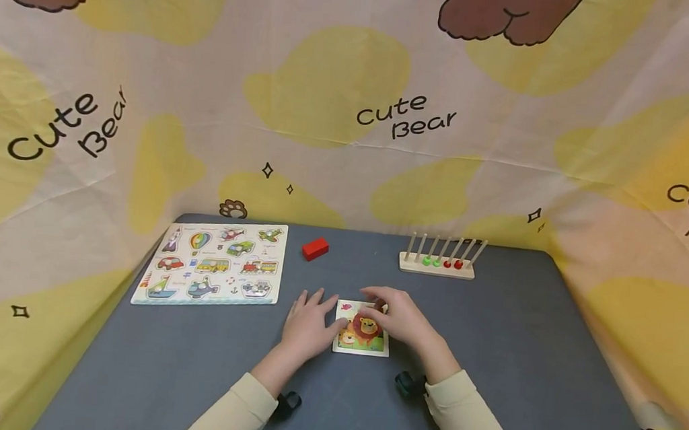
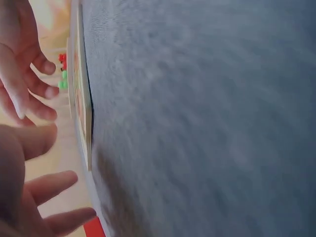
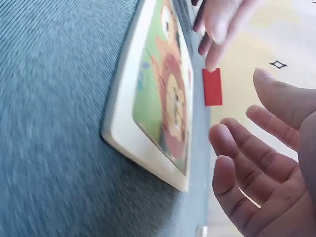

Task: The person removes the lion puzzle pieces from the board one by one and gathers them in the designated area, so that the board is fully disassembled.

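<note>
A small square lion picture board [image 1: 361,344] with a white border lies flat on the table in the head view. Thin dark lines cross its picture [image 3: 173,103] in the right wrist view, like puzzle seams. My left hand [image 1: 308,328] is at the board's left edge, fingers spread and thumb reaching over the border. Over the upper right corner hovers my right hand [image 1: 402,319], its fingers loosely bent. In the left wrist view both the left hand [image 2: 34,182] and the right hand [image 2: 22,64] hold nothing, apart from the board.
A vehicle picture puzzle board [image 1: 213,265] lies at the back left. Near it sits a red block [image 1: 315,248]. A wooden peg stand [image 1: 436,269] with green and red beads stands at the back right. Printed cloth walls [image 1: 336,167] surround the grey table [image 1: 521,364].
</note>
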The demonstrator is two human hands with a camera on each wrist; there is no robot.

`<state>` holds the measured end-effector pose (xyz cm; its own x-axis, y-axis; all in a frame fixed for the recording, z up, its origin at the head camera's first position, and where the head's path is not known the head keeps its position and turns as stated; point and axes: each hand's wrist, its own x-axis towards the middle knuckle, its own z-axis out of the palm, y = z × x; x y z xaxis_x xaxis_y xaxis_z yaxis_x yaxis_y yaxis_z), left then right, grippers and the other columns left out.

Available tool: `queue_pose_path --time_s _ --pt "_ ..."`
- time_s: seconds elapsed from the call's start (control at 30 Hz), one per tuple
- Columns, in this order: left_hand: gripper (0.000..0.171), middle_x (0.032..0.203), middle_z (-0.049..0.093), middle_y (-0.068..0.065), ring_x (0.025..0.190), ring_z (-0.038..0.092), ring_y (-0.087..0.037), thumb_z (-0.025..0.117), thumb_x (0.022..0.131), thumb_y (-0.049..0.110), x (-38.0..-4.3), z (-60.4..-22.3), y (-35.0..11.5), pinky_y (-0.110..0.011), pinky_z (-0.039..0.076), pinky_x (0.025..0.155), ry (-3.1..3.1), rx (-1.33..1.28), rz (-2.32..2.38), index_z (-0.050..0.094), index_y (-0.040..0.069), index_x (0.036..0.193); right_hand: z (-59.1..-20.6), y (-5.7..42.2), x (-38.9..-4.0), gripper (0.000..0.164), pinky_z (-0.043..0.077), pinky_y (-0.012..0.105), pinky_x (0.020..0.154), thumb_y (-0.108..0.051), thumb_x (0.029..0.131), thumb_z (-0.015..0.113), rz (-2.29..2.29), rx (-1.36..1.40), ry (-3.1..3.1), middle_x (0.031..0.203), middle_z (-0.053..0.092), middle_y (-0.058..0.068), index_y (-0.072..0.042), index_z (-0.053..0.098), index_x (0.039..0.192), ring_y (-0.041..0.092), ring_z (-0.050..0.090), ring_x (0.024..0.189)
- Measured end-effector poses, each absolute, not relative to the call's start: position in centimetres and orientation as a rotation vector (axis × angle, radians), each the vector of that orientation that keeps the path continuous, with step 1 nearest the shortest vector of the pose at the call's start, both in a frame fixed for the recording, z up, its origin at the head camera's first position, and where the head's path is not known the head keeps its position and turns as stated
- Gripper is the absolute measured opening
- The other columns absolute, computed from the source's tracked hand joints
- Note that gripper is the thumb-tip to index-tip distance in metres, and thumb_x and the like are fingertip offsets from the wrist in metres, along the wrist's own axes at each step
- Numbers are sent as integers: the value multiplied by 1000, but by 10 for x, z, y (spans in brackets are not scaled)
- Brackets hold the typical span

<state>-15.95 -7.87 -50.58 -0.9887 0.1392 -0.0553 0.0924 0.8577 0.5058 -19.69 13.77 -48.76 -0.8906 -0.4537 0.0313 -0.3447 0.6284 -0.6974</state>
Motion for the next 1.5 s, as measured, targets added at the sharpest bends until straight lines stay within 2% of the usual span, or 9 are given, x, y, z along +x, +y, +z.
queue_pose_path --time_s 0.17,0.33,0.53,0.8,1.1,1.5 --pt "47 150 53 -14 144 36 -49 69 93 46 -166 -510 -72 -65 29 116 3029 143 676 68 24 134 -495 129 -199 39 57 31 78 -25 95 72 -1114 -657 2669 112 73 4 -8 67 130 14 66 93" --pt "41 145 59 -8 142 41 -44 73 90 45 -168 -511 -70 -63 30 115 3072 82 610 73 28 127 -502 121 -202 37 53 28 70 -25 96 70 -1069 -638 2661 97 70 -1 -8 68 129 10 61 81" --pt "47 143 61 -6 140 43 -43 74 88 49 -169 -513 -69 -63 30 115 3093 61 576 70 29 130 -507 118 -205 34 49 26 62 -27 96 70 -1010 -601 2673 85 64 -6 -11 70 126 10 56 70" --pt "51 147 57 -5 142 39 -41 74 87 51 -170 -514 -66 -65 32 113 3072 33 496 68 31 134 -505 114 -207 34 50 27 62 -27 97 70 -1004 -578 2659 85 64 -5 -12 70 127 12 56 71" --pt "56 150 55 -2 145 37 -40 73 85 55 -170 -511 -67 -70 29 111 3024 43 490 65 33 137 -512 107 -212 22 43 25 53 -22 94 73 -935 -610 2720 73 57 -3 -13 74 114 11 51 60" --pt "60 153 52 -3 147 33 -40 73 85 57 -168 -507 -69 -70 27 113 2982 34 504 63 33 138 -511 99 -208 19 44 26 55 -22 94 72 -883 -608 2764 72 59 -3 -13 76 110 12 51 59"
